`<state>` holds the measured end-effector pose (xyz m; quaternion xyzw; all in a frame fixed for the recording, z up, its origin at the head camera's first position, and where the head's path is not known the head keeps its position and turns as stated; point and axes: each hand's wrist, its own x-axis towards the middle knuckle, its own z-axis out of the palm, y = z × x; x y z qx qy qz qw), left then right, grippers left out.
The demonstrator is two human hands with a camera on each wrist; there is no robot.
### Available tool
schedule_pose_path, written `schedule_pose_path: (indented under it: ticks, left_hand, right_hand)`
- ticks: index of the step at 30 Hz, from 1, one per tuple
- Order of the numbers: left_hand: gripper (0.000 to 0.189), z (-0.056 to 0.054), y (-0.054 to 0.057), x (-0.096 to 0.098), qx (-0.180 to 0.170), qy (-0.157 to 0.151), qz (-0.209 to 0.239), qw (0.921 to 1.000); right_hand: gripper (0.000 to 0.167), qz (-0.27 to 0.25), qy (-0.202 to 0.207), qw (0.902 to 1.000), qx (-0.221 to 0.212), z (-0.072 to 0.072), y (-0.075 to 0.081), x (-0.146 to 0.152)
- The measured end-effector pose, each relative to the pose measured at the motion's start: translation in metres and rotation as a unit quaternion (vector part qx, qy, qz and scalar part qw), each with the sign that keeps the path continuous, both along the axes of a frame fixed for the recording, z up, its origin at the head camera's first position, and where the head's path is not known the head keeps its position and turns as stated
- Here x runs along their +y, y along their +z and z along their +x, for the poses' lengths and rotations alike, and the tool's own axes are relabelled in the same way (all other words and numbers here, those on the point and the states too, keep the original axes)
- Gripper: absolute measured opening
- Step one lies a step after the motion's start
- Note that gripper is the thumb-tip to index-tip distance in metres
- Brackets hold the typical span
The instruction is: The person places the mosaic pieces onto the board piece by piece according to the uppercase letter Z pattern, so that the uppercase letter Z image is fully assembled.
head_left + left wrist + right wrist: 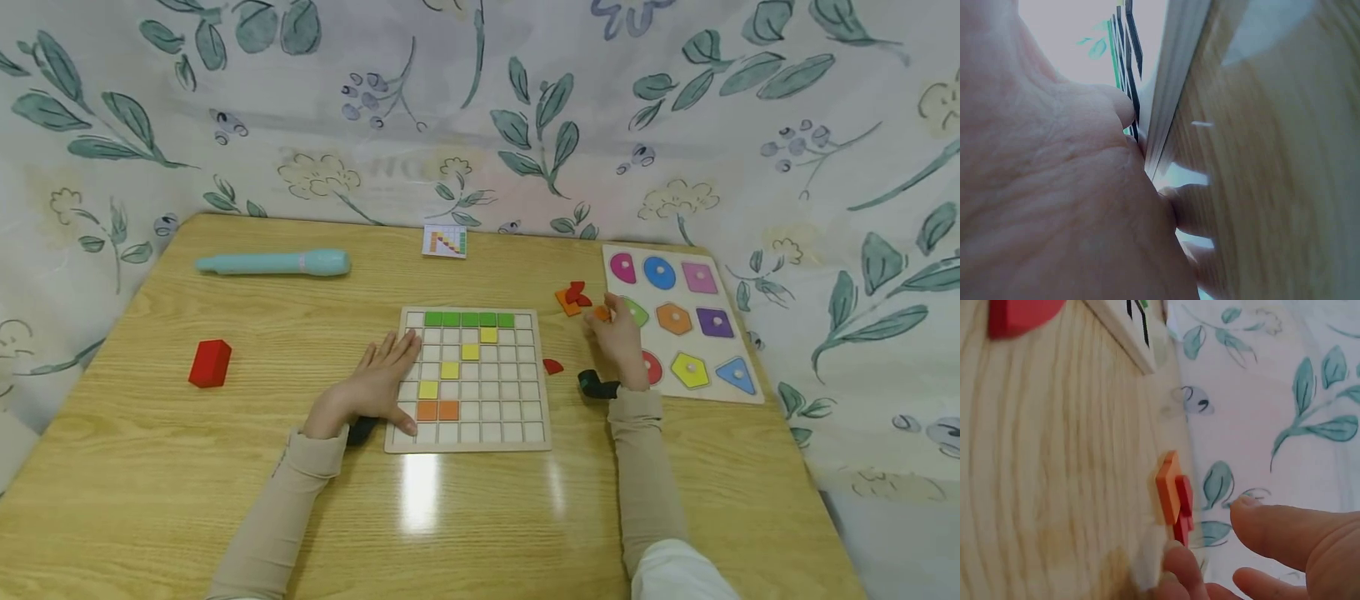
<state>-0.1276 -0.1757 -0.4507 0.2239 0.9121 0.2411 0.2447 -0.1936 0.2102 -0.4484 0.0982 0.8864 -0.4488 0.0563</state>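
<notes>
My left hand (382,377) lies spread over the left edge of a white grid board (502,411), thumb at the lower left squares. Green tiles (470,320) line the board's top row, yellow tiles (450,370) run diagonally, and two orange tiles (438,410) sit low on the left. My right hand (621,340) reaches to the right of the board, thumb and fingers apart in the right wrist view. An orange piece (602,313) shows at its fingertips. Just beyond lie red pieces (576,292) on an orange square (1169,487).
A red quarter-round piece (553,367) lies by the board's right edge. Further right is a shape puzzle board (705,340) with knobbed pieces. A pattern card (445,242) stands at the back; a teal cylinder (273,262) and a red block (210,363) are on the left.
</notes>
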Motion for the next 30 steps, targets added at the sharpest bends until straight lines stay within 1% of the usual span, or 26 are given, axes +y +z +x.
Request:
schedule_pose_path:
  ticks: [3, 6, 8, 11, 14, 18, 20, 27, 30]
  left_hand:
    - [0.140, 0.000, 0.000, 0.000, 0.003, 0.000, 0.000, 1.0000]
    - [0.140, 0.000, 0.000, 0.000, 0.005, -0.002, 0.000, 1.0000]
    - [0.140, 0.001, 0.000, 0.000, 0.006, -0.003, -0.001, 1.0000]
    - [0.140, 0.000, -0.001, 0.000, 0.007, -0.005, 0.000, 1.0000]
    - [0.140, 0.000, -0.001, 0.000, 0.007, -0.005, 0.001, 1.0000]
    - [0.140, 0.000, 0.000, 0.001, 0.005, -0.004, -0.002, 1.0000]
    - [0.140, 0.000, 0.000, 0.001, 0.005, -0.005, -0.001, 1.0000]
    - [0.140, 0.000, 0.000, -0.001, 0.010, -0.006, 0.008, 0.9999]
    - [0.139, 0.000, 0.002, -0.002, 0.013, -0.004, 0.011, 0.9998]
  right_hand:
    - [0.063, 0.000, -0.004, 1.0000, 0.003, -0.001, -0.004, 0.002]
    - [0.059, 0.008, -0.013, 0.9994, 0.031, -0.001, -0.010, -0.001]
    - [0.055, 0.022, -0.017, 0.9981, 0.055, -0.001, -0.014, -0.004]
    - [0.047, 0.060, -0.017, 0.9948, 0.080, 0.000, -0.018, -0.008]
    - [0.040, 0.098, -0.011, 0.9915, 0.084, 0.001, -0.020, -0.011]
    - [0.037, 0.121, -0.001, 0.9901, 0.072, 0.003, -0.019, -0.013]
    - [0.037, 0.120, 0.004, 0.9902, 0.071, 0.004, -0.018, -0.014]
    - [0.037, 0.065, 0.034, 0.9932, 0.091, 0.003, -0.017, -0.014]
    - [0.038, 0.076, 0.038, 0.9922, 0.091, 0.003, -0.015, -0.013]
